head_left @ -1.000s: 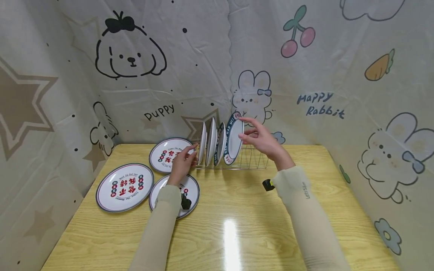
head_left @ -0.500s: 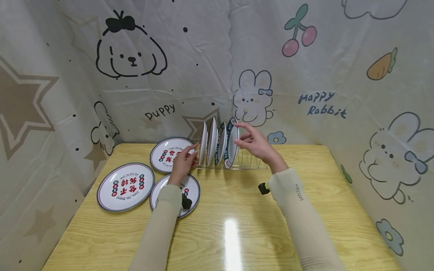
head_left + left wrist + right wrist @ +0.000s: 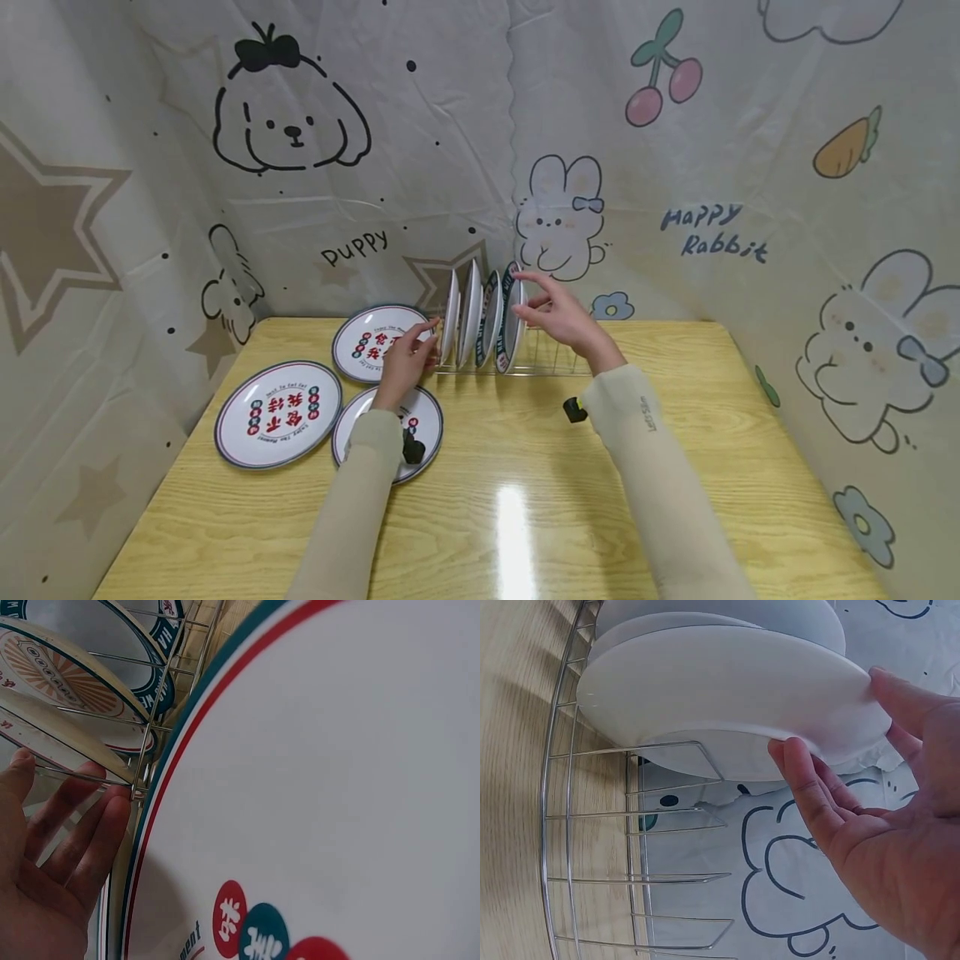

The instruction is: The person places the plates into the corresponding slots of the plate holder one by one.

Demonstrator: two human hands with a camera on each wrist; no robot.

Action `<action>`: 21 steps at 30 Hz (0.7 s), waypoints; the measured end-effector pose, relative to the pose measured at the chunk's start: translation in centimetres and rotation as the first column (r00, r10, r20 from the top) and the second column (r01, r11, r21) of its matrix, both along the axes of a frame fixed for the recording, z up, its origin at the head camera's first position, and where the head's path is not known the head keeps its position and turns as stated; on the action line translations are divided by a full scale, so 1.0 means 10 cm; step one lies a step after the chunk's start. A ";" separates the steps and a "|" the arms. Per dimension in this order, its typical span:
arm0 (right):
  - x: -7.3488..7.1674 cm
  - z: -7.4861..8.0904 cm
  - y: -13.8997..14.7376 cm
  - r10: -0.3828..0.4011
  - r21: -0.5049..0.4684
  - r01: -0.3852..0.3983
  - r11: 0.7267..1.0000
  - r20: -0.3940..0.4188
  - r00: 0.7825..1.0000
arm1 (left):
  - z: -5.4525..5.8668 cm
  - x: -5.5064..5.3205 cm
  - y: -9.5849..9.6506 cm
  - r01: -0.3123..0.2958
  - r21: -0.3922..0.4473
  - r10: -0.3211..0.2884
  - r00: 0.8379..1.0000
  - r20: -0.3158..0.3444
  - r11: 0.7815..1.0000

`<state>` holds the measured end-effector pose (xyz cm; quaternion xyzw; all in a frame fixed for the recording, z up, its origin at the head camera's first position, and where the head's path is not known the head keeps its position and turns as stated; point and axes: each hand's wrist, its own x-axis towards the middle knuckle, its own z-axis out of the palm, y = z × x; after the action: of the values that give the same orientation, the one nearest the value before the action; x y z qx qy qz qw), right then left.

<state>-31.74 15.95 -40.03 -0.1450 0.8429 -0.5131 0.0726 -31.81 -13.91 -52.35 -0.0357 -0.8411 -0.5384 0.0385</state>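
Observation:
A wire dish rack [image 3: 555, 372] holds several white plates standing on edge in its left part. My right hand [image 3: 562, 315] pinches the rim of the rightmost plate [image 3: 512, 337], a white one with a dark green lettered border. In the right wrist view, the thumb is at its upper edge and the fingertips touch the white underside [image 3: 727, 690]; its lower edge sits between the rack's wires [image 3: 570, 817]. At the rack's left end, my left hand [image 3: 405, 362] grips the end wire, with fingertips close to the wires in the left wrist view.
Three printed plates lie flat at the left: one in front [image 3: 427, 417], one farther left [image 3: 277, 414], and one behind [image 3: 377, 335]. The rack's right slots hold no plates. A patterned curtain [image 3: 450, 125] rises behind the wooden table [image 3: 637, 500].
My right hand has moved left and slightly down with the plate, which has gone from tilted above the rack to nearly upright in it. The left hand stays in place.

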 end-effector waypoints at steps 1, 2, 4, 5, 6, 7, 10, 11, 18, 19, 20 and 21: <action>-0.01 0.00 0.00 -0.001 0.001 0.001 1.000 0.004 1.000 | 0.00 0.00 0.00 0.000 0.002 0.000 1.000 0.004 1.000; -0.02 -0.01 0.00 -0.002 0.001 0.002 1.000 0.006 1.000 | 0.00 0.00 0.00 0.001 0.002 -0.001 1.000 0.006 1.000; -0.04 -0.02 -0.01 -0.006 -0.002 0.006 1.000 0.014 1.000 | -0.01 0.00 0.00 0.001 0.004 -0.001 1.000 0.007 1.000; -0.04 -0.02 -0.01 -0.008 -0.005 0.008 1.000 0.015 1.000 | -0.01 0.00 0.00 0.001 0.003 -0.001 1.000 0.007 1.000; -0.05 -0.03 -0.01 -0.009 -0.007 0.009 1.000 0.016 1.000 | -0.01 0.00 0.00 0.001 0.001 -0.001 1.000 0.007 1.000; -0.06 -0.04 -0.02 -0.010 -0.011 0.010 1.000 0.016 1.000 | -0.01 -0.01 0.00 0.001 0.000 -0.001 1.000 0.004 1.000; -0.08 -0.05 -0.02 -0.012 -0.021 0.012 1.000 0.009 1.000 | -0.01 0.00 -0.01 0.001 -0.001 -0.001 1.000 0.004 1.000; -0.09 -0.06 -0.03 -0.010 -0.024 0.010 1.000 0.006 1.000 | -0.01 0.00 -0.01 0.000 -0.002 0.000 1.000 0.004 1.000; -0.12 -0.09 -0.05 -0.008 -0.032 0.008 0.999 -0.002 1.000 | -0.02 -0.01 -0.02 0.001 -0.013 -0.001 1.000 -0.008 1.000; -0.11 -0.09 -0.05 -0.008 -0.032 0.008 0.999 0.002 1.000 | -0.02 -0.01 -0.01 0.000 -0.013 0.000 1.000 -0.010 1.000; -0.10 -0.08 -0.05 -0.005 -0.027 0.005 1.000 0.003 1.000 | -0.02 -0.01 -0.01 -0.002 -0.011 0.001 1.000 -0.011 1.000; -0.10 -0.08 -0.05 -0.003 -0.023 0.003 1.000 0.003 1.000 | -0.02 -0.01 -0.01 -0.002 -0.009 0.002 1.000 -0.011 1.000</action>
<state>-32.70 15.49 -40.86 -0.1438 0.8371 -0.5229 0.0713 -31.88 -13.98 -52.51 -0.0382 -0.8434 -0.5342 0.0434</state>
